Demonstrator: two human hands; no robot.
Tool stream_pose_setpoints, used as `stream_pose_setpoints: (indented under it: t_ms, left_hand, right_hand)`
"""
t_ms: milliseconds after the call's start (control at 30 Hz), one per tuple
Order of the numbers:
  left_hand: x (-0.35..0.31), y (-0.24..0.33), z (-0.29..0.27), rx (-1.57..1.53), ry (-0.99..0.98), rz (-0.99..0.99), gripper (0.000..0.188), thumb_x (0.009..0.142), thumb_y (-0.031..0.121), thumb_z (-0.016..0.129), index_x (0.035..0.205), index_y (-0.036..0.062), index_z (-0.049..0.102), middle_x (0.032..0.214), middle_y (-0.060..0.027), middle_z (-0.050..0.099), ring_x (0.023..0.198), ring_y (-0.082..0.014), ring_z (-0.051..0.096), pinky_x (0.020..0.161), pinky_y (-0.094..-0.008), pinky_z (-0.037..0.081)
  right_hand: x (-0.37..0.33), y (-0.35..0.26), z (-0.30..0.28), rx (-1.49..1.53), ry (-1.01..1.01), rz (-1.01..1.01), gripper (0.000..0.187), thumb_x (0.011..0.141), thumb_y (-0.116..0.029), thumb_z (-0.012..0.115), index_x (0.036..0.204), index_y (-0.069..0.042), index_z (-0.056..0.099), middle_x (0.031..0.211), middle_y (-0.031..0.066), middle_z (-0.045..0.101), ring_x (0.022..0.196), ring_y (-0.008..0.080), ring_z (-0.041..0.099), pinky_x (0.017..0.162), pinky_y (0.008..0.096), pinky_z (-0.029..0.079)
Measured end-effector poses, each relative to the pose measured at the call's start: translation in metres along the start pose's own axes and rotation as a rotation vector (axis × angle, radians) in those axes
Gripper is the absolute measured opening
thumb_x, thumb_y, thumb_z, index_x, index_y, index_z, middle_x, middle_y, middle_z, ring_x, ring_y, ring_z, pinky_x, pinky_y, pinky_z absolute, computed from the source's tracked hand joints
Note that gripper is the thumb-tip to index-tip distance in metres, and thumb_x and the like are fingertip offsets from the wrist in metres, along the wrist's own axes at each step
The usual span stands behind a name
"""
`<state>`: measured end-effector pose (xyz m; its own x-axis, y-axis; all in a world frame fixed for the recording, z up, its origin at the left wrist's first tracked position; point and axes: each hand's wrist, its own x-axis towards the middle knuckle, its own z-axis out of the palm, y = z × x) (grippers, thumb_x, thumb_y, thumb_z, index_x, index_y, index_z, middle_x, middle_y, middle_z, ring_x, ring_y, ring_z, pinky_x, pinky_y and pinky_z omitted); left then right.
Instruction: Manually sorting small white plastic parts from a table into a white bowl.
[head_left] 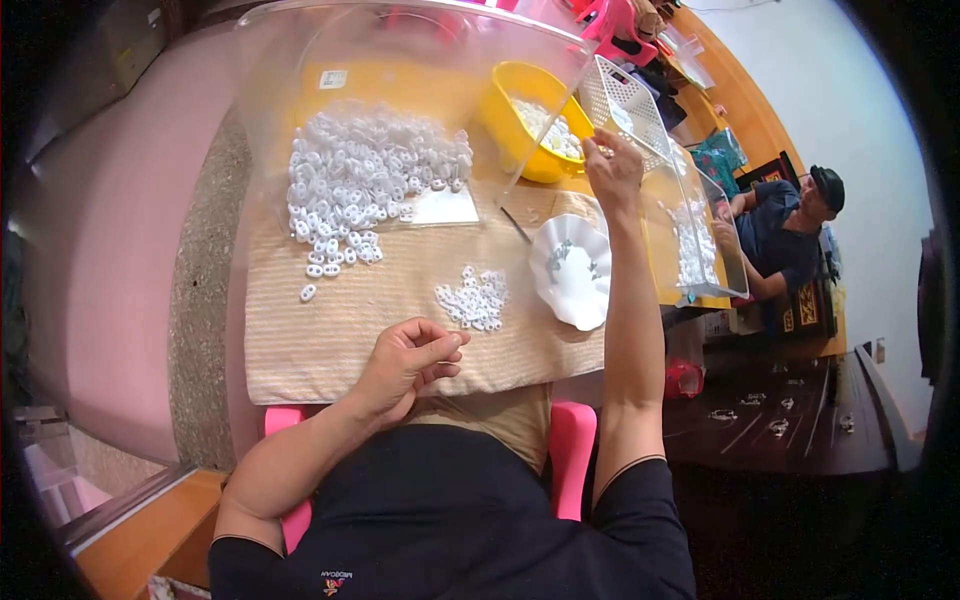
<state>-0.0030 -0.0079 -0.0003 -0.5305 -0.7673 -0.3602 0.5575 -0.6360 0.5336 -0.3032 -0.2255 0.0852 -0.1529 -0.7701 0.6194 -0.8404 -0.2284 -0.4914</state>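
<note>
My left hand (418, 362) is closed in a pinch above the near edge of the towel-covered table; anything between its fingertips is too small to make out. Just beyond it lies a small pile of white plastic pieces (474, 300). My right hand (614, 168) reaches far out to the right edge of a yellow basin (497, 105) holding off-white pieces (552, 128). Its fingers are curled together, and what they hold, if anything, is hidden. Left of my right forearm sits a white wavy-rimmed dish (573, 305) with small dark bits (570, 258) inside.
A large clear bin (270, 110) opens toward me, spilling white two-holed oval pieces (350, 180) onto the striped towel (400, 290). A dark thin tool (516, 224) lies by the dish. Rightward are a white perforated basket (612, 85), another clear bin (738, 270) and a seated person (780, 240).
</note>
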Motion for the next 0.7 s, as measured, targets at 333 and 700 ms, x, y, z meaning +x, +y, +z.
stream_pose_setpoints:
  t_ms: [333,700]
  left_hand:
    - [-0.006,0.003,0.003,0.004,0.017,0.019,0.011,0.086,0.011,0.07,0.086,0.0047,0.061,0.084,-0.0034,0.065,0.073,-0.0084,0.06,0.066,-0.0224,0.053]
    - [-0.005,0.002,-0.003,0.024,0.018,0.073,0.009,0.087,0.01,0.068,0.087,0.0042,0.061,0.083,-0.0046,0.065,0.072,-0.0103,0.062,0.066,-0.0232,0.054]
  right_hand:
    - [-0.108,-0.081,0.028,0.354,-0.347,-0.082,0.012,0.083,-0.003,0.068,0.095,0.0,0.068,0.077,0.0033,0.067,0.064,0.0086,0.058,0.06,0.0226,0.047]
    - [-0.12,-0.112,0.043,0.182,-0.623,-0.121,0.019,0.079,-0.009,0.068,0.097,-0.002,0.069,0.084,0.0107,0.067,0.066,0.0218,0.061,0.062,0.032,0.048]
